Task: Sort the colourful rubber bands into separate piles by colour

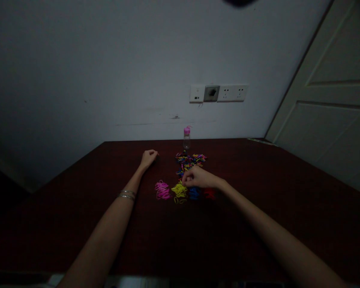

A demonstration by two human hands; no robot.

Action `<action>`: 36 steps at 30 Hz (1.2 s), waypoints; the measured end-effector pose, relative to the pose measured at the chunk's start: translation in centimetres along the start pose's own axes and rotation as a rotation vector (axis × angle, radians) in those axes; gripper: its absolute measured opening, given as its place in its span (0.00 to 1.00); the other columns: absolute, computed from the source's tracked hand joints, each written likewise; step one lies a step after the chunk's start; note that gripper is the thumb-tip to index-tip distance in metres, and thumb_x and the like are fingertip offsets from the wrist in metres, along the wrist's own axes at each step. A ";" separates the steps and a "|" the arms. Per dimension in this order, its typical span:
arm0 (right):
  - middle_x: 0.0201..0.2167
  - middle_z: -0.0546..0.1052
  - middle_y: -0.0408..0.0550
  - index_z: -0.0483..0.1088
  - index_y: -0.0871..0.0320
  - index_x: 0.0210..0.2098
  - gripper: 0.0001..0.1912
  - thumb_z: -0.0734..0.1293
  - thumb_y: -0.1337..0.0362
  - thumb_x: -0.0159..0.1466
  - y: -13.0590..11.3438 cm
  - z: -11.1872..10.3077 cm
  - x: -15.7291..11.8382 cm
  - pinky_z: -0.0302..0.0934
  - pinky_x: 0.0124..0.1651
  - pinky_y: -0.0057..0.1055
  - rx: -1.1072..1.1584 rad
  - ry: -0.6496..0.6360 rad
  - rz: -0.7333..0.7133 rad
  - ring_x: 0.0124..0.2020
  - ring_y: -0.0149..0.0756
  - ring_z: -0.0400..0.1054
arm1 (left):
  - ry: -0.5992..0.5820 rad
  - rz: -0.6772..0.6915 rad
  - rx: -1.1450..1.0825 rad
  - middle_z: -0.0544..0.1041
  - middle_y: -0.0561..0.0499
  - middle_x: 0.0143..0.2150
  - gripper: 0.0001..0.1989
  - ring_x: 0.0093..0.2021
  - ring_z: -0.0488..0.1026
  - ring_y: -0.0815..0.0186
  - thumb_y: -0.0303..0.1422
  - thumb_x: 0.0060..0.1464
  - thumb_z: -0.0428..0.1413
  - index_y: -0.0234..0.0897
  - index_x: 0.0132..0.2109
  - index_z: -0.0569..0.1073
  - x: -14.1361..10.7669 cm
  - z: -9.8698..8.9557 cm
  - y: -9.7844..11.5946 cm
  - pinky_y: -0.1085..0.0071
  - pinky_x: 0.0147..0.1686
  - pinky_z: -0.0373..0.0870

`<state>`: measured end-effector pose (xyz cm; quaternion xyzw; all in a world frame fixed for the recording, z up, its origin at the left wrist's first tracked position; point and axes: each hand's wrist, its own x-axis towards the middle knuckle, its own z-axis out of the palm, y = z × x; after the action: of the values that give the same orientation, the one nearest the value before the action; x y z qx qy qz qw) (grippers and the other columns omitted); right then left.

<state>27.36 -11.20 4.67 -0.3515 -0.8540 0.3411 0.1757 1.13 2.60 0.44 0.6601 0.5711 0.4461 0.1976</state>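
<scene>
My right hand [195, 177] hovers over the top of a yellow pile of small bands [179, 189], its fingers pinched together; whatever they may hold is too small to make out. My left hand [149, 157] rests on the table with its fingers curled, and what is inside, if anything, is hidden. A pink pile [162, 190] lies left of the yellow one. To the right are a blue pile [194, 193] and a red pile [209, 193], both partly under my right hand and forearm. Behind them spreads a mixed-colour pile [192, 160], partly covered by my right hand.
A clear bottle with a pink cap [186, 139] stands at the back of the dark red table [246, 232], near the wall. Sockets and a switch plate [232, 93] are on the wall. A pale panelled door [333, 108] is at the right.
</scene>
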 end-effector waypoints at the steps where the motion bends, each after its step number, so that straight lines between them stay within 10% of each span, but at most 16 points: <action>1: 0.18 0.67 0.41 0.74 0.63 0.29 0.09 0.64 0.65 0.51 0.0 0.0 0.0 0.49 0.23 0.22 0.001 -0.005 0.004 0.20 0.24 0.56 | -0.001 0.021 0.031 0.68 0.54 0.17 0.15 0.22 0.64 0.70 0.39 0.44 0.48 0.31 0.27 0.74 0.0 0.0 0.0 0.76 0.24 0.58; 14: 0.19 0.68 0.42 0.74 0.63 0.30 0.10 0.65 0.63 0.51 0.4 -0.4 0.0 0.50 0.23 0.23 0.041 -0.002 0.012 0.21 0.25 0.57 | -0.043 0.081 0.162 0.75 0.48 0.26 0.14 0.29 0.70 0.65 0.37 0.43 0.50 0.31 0.28 0.76 0.1 -0.1 1.8 0.74 0.32 0.63; 22: 0.23 0.72 0.46 0.74 0.64 0.27 0.12 0.64 0.61 0.51 3.2 -3.1 -0.5 0.55 0.29 0.26 0.061 0.260 0.073 0.25 0.28 0.61 | -1.091 -0.033 0.182 0.73 0.51 0.19 0.08 0.19 0.63 0.72 0.31 0.32 0.59 0.35 0.26 0.77 -1.2 -0.9 10.5 0.76 0.19 0.55; 36: 0.18 0.70 0.44 0.73 0.65 0.28 0.16 0.64 0.56 0.49 10.9 -5.5 -2.9 0.51 0.23 0.25 0.128 0.600 0.311 0.20 0.28 0.59 | -1.239 -0.035 0.445 0.66 0.52 0.11 0.10 0.13 0.57 0.74 0.33 0.28 0.63 0.33 0.14 0.70 -5.0 2.4 13.1 0.76 0.15 0.51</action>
<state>37.57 -5.11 0.65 -0.5506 -0.6772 0.2980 0.3866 10.93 -5.04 7.46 0.8104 0.4411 -0.1485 0.3559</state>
